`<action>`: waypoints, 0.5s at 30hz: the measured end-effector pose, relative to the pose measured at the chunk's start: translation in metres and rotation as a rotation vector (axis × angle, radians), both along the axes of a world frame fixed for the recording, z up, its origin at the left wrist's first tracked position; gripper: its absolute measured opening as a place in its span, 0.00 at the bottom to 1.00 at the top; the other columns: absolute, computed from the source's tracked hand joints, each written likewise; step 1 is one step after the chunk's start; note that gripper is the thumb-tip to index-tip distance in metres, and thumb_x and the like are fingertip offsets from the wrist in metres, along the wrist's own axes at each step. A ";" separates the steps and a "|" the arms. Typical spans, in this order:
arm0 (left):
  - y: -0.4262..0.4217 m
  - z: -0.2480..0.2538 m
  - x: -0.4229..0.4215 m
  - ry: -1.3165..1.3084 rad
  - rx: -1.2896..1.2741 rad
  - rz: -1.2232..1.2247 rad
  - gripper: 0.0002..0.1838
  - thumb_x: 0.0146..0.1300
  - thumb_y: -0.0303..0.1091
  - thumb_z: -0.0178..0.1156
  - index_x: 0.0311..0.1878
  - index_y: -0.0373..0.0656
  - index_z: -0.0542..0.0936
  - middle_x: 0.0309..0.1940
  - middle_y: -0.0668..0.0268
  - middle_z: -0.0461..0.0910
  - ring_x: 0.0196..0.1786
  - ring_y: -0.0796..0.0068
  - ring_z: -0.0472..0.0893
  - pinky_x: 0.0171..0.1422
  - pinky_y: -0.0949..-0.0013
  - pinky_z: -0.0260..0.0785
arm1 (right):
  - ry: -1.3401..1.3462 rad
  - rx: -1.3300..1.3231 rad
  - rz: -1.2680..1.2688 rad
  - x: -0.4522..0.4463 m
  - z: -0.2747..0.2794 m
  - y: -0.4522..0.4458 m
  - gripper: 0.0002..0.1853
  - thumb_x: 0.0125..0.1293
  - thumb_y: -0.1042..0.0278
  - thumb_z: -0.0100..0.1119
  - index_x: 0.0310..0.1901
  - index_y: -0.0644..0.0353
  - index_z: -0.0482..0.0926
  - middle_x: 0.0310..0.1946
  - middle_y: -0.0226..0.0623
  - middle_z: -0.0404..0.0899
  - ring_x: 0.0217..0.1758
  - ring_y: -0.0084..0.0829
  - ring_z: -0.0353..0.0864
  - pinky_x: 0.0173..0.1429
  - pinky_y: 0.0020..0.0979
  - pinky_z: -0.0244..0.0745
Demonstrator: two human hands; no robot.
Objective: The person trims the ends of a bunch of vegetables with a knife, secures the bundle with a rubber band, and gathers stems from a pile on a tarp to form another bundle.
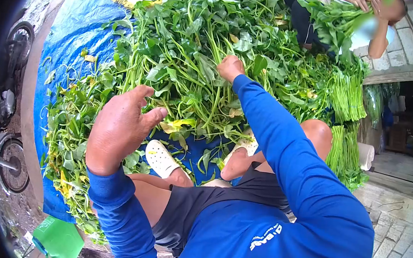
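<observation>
A large heap of leafy greens with long pale stems, which look like water spinach (192,72), is spread in front of me. My right hand (230,68) reaches into the middle of the heap, its fingers closed around some of the stems. Closer to me on the left, my left hand (122,126) hangs above the edge of the greens. Its thumb and fingers are apart, and nothing shows between them. Loose stems and a few yellow leaves (179,124) lie between the hands, near my feet.
A blue tarp (78,35) lies under the greens. Neatly bundled stems (347,96) are stacked at the right. Another person (377,33) at the upper right holds a bunch of greens. A motorcycle (10,103) stands at the left, and a green sheet (57,242) lies at the lower left.
</observation>
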State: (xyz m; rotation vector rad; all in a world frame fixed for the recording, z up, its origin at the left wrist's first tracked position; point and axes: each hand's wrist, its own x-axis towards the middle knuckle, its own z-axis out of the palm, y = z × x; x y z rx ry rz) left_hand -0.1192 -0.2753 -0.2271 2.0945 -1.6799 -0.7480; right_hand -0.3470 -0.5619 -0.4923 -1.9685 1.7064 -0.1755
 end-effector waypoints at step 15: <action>0.003 0.010 -0.012 0.421 -0.146 0.068 0.21 0.74 0.40 0.69 0.58 0.29 0.84 0.42 0.57 0.90 0.45 0.67 0.89 0.51 0.63 0.81 | -1.114 0.449 0.168 -0.065 0.234 0.075 0.15 0.72 0.63 0.74 0.55 0.56 0.84 0.36 0.20 0.83 0.28 0.09 0.72 0.31 0.17 0.65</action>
